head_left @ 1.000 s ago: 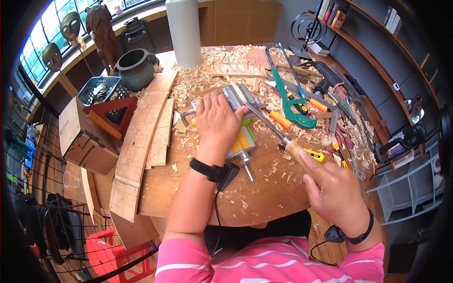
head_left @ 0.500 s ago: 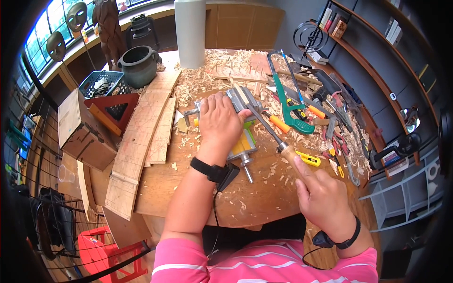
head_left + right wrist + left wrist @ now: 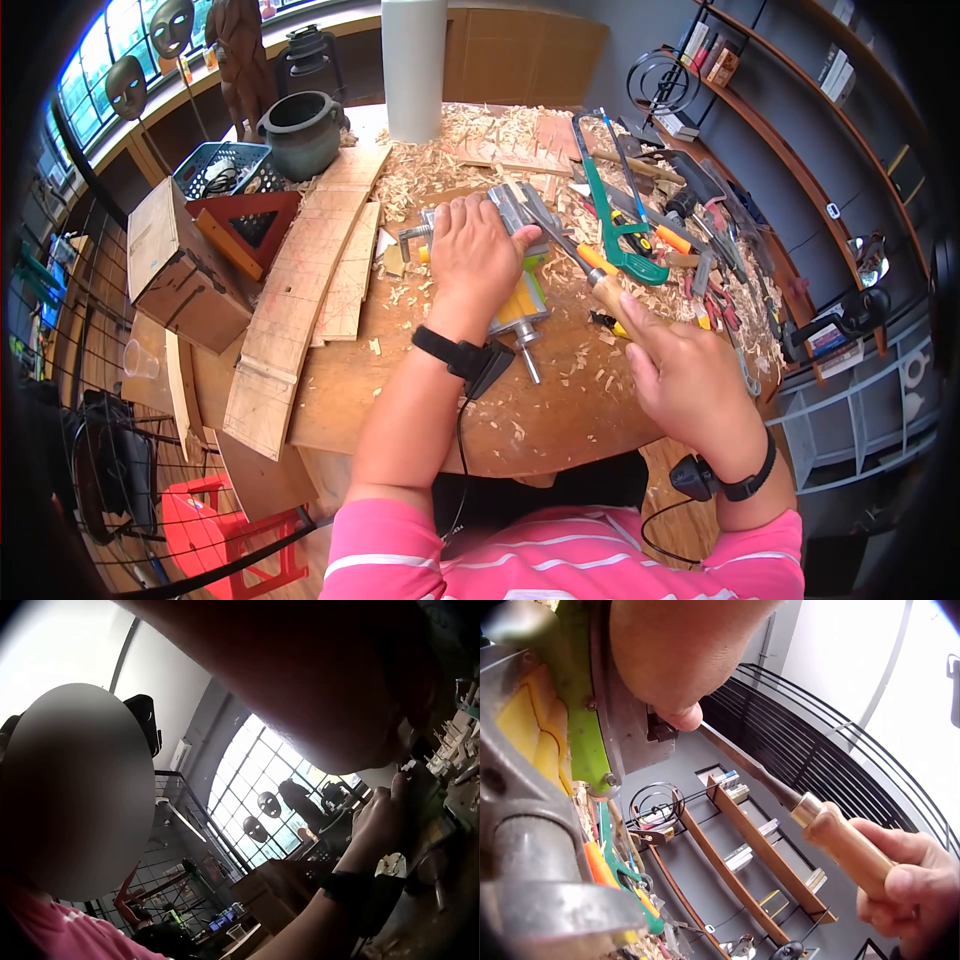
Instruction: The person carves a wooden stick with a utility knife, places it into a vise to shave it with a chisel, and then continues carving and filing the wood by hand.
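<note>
My left hand [image 3: 475,250] lies across a metal bench vise [image 3: 513,208] with green and yellow parts, fingers extended over its far side. Its thumb [image 3: 681,718] touches the chisel near the working end. In my right hand [image 3: 695,375] is the wooden handle of that long-shafted chisel [image 3: 851,847], gripped with the index finger laid along it. The shaft slants from the handle up to a pale wood strip [image 3: 515,190] in the vise. Where blade meets wood, the left hand partly hides it. The right wrist view is dark and shows the left hand [image 3: 379,821] on the vise.
Wood shavings cover much of the wooden table [image 3: 400,410]. A green hacksaw [image 3: 600,205] and several hand tools lie to the right. Long boards [image 3: 300,310], a cardboard box [image 3: 185,270] and a dark pot [image 3: 302,135] stand left; a white cylinder [image 3: 413,70] rises behind.
My right hand and the chisel have moved forward toward the vise, and the hand now covers most of the yellow cutter. The left hand stays on the vise. The head view has shifted slightly.
</note>
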The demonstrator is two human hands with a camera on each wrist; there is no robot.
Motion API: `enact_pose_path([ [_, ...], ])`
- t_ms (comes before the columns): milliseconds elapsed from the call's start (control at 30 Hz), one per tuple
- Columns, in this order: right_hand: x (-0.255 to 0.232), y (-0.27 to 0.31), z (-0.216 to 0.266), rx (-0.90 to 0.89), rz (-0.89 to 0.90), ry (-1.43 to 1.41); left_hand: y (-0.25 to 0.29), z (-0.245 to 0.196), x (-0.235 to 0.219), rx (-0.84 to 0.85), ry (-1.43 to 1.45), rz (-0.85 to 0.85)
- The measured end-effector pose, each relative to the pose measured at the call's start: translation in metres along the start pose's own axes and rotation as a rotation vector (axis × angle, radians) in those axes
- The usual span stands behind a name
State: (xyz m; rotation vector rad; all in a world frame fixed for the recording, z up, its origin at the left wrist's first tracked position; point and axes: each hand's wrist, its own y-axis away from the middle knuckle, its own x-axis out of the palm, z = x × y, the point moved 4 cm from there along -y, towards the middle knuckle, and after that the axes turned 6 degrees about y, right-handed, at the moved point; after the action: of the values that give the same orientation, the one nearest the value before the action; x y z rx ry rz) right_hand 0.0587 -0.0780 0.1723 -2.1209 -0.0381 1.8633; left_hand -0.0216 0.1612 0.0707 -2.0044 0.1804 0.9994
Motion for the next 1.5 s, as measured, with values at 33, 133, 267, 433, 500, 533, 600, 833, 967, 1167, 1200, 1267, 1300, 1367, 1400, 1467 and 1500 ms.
enact_pose_path([
  [33,-0.005,0.0,0.002,-0.005,-0.001,0.0,0.0,0.001,0.001,0.0,-0.011,-0.024],
  [133,-0.018,-0.005,0.006,-0.012,0.069,0.054,-0.004,0.0,-0.001,-0.012,-0.001,-0.031],
  [267,-0.008,-0.014,0.0,-0.012,0.054,-0.005,-0.002,-0.002,0.0,-0.051,0.004,0.0],
  [433,-0.012,-0.007,0.009,0.099,0.184,0.009,-0.004,0.0,-0.001,-0.062,0.014,0.004],
  [500,-0.005,-0.019,0.007,0.1,0.139,-0.04,-0.002,-0.002,0.001,-0.053,0.006,0.014],
  [533,-0.004,-0.019,0.005,0.101,0.133,-0.042,-0.003,-0.002,0.001,-0.031,0.001,-0.031],
  [600,-0.003,-0.012,0.003,0.053,0.054,-0.046,-0.001,-0.002,0.003,-0.01,-0.001,-0.067],
  [833,-0.001,-0.027,0.005,0.029,0.053,-0.058,-0.002,0.0,0.005,-0.02,0.012,-0.049],
  [967,0.001,-0.035,0.006,0.046,0.091,-0.069,-0.002,-0.001,0.003,-0.049,-0.025,-0.016],
  [1167,-0.007,-0.02,0.002,0.034,0.035,-0.032,-0.002,0.002,0.008,-0.035,0.029,0.007],
  [1200,-0.01,-0.011,0.001,0.012,0.028,-0.034,-0.001,0.002,0.006,-0.044,0.033,0.008],
  [1267,-0.015,-0.001,0.003,0.032,0.036,-0.02,-0.002,0.0,0.004,-0.054,0.009,0.049],
  [1300,-0.016,0.001,0.003,0.049,0.039,-0.004,-0.003,0.0,0.004,-0.05,0.006,0.048],
  [1367,-0.01,0.004,-0.002,0.035,0.016,-0.031,-0.002,0.001,0.005,-0.05,0.03,0.024],
  [1400,-0.009,0.005,-0.004,0.022,-0.001,-0.058,-0.001,0.0,0.006,-0.051,0.032,0.025],
  [1467,-0.01,0.001,-0.009,0.028,0.023,-0.075,-0.001,-0.002,0.002,-0.039,0.022,-0.071],
  [1500,-0.01,-0.001,-0.012,0.03,0.047,-0.094,-0.001,-0.003,0.002,-0.037,0.023,-0.069],
])
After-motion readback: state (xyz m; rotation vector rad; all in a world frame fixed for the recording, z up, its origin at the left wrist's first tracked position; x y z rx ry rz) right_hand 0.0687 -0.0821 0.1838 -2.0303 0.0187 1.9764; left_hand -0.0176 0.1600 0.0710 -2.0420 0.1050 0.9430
